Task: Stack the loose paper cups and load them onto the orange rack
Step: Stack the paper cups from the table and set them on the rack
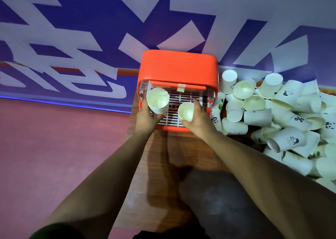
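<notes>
Head view: the left hand point(145, 117) has its fingers clamped on a cup stack point(157, 100) over the orange rack point(179, 69) grid. The right hand point(199, 119) has its fingers wrapped round a single cup point(186, 111) just beside. Loose cups point(283, 115) lie heaped right of those fingers on the counter point(181, 147).

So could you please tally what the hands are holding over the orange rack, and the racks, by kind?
Cup stacks, in left hand: 1
Single cups, in right hand: 1
Orange racks: 1
Total: 3
</notes>
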Motion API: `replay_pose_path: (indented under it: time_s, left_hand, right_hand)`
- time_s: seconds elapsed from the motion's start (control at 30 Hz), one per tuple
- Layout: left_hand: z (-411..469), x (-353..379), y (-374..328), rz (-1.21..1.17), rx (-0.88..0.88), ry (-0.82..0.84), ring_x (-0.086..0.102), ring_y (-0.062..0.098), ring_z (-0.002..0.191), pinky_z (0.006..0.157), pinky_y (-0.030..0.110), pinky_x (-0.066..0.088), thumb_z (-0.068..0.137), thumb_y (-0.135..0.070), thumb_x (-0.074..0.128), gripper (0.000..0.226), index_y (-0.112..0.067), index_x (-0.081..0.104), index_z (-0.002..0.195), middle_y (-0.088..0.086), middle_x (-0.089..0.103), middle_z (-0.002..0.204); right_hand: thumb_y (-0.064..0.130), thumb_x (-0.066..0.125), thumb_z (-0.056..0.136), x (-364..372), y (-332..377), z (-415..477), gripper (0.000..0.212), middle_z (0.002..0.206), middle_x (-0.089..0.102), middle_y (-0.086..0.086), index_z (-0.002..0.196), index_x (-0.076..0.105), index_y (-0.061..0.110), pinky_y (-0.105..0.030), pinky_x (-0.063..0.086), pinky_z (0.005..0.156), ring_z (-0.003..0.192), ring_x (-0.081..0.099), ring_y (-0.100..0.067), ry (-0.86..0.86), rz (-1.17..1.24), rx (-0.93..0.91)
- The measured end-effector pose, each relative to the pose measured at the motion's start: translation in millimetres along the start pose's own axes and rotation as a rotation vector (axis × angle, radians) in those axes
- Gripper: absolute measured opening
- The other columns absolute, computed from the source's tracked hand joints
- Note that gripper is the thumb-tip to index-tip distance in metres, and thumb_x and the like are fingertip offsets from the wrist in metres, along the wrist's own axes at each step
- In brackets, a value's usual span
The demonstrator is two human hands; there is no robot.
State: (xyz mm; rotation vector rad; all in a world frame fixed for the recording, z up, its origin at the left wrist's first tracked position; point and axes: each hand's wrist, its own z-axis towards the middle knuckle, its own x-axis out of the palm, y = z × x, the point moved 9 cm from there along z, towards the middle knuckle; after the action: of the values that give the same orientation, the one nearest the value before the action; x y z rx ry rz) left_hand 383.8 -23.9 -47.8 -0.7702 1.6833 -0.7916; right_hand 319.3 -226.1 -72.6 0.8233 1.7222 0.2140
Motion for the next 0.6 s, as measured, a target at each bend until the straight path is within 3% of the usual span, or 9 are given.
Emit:
replay_pose_path:
  time_s: [0.07,0.17,0.27,0.4,0.53,0.6]
  left_hand:
    - [8,0,3,-0.019,-0.027,-0.019,0.051,0.006,0.103,0.080,0.009,0.039,0.076,-0.007,0.082,0.077,-0.012,0.043,0.142,-0.036,0.038,0.099]
    - [17,0,3,-0.028,-0.078,-0.040,0.044,0.004,0.102,0.073,0.001,0.028,0.080,-0.010,0.080,0.069,-0.010,0.044,0.138,-0.016,0.045,0.106]
    - [26,3,2,-0.016,-0.114,-0.035,0.042,0.005,0.100,0.072,0.005,0.026,0.082,-0.014,0.078,0.063,-0.010,0.045,0.136,-0.009,0.044,0.107]
    - [37,6,4,-0.030,-0.203,-0.029,0.048,0.010,0.098,0.069,0.009,0.027,0.086,-0.019,0.076,0.050,-0.007,0.050,0.127,-0.005,0.050,0.106]
    - [44,6,7,-0.006,-0.251,-0.033,0.059,0.023,0.111,0.066,0.012,0.028,0.087,-0.027,0.074,0.047,-0.006,0.054,0.125,0.006,0.064,0.120]
    - [45,6,8,0.013,-0.256,-0.037,0.059,0.025,0.114,0.072,0.016,0.031,0.088,-0.028,0.073,0.048,-0.007,0.055,0.126,0.008,0.064,0.123]
  right_hand:
    - [0.038,0.077,0.076,2,-1,5,0.085,0.133,0.053,-0.017,0.142,0.029,0.015,-0.035,0.046,0.089,0.118,0.054,-0.034,-0.014,0.037,0.050]
    - [0.037,0.079,0.075,8,5,10,0.082,0.134,0.053,-0.013,0.141,0.034,0.021,-0.037,0.046,0.092,0.121,0.051,-0.032,0.015,0.106,0.047]
    - [0.034,0.079,0.076,13,12,13,0.083,0.137,0.053,-0.009,0.144,0.033,0.021,-0.037,0.043,0.097,0.124,0.049,-0.029,0.028,0.161,0.047]
    - [0.033,0.082,0.073,15,19,14,0.077,0.125,0.059,-0.010,0.134,0.038,0.015,-0.035,0.047,0.086,0.112,0.056,-0.030,0.000,0.187,0.043]
    - [0.034,0.082,0.073,17,22,16,0.072,0.121,0.062,-0.008,0.130,0.043,0.015,-0.033,0.047,0.082,0.108,0.057,-0.027,-0.001,0.214,0.045]
    - [0.035,0.082,0.072,18,22,16,0.074,0.121,0.062,-0.006,0.132,0.044,0.018,-0.033,0.048,0.085,0.109,0.056,-0.026,0.011,0.216,0.046]
